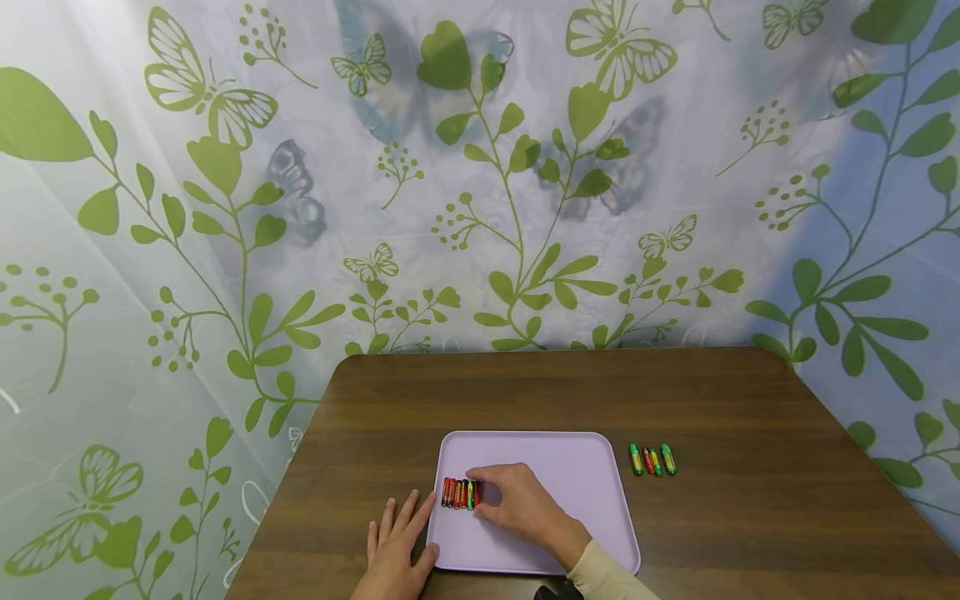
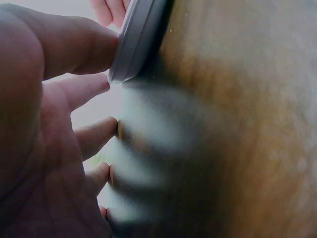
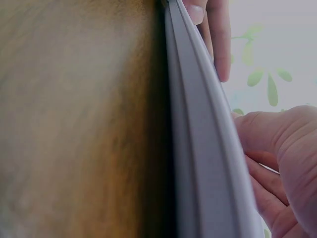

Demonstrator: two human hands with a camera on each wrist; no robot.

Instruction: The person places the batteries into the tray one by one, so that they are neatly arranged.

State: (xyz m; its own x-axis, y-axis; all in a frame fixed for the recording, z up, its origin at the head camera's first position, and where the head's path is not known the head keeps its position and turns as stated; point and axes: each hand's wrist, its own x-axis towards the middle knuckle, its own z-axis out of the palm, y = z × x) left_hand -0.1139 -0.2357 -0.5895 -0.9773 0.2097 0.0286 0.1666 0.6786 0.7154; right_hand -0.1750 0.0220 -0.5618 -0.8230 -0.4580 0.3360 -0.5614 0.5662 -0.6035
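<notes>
A lilac tray (image 1: 558,467) lies on the wooden table, with a row of small batteries (image 1: 455,493), mostly red and black, standing side by side near its left edge. One battery (image 1: 471,495) in that row is green. My right hand (image 1: 521,504) reaches over the tray and pinches the dark red battery (image 1: 477,493) at the row's right end between thumb and index finger. Spread flat on the table, my left hand (image 1: 397,546) has its thumb (image 2: 91,47) against the tray's rim (image 2: 141,34). The right wrist view shows mostly the tray's side wall (image 3: 203,124); the batteries are hidden there.
To the right of the tray, a short row of batteries (image 1: 652,460) lies on the table (image 1: 720,517), green and yellow with one red. A curtain (image 1: 480,208) printed with leaves and butterflies hangs behind the table's back edge and along its sides.
</notes>
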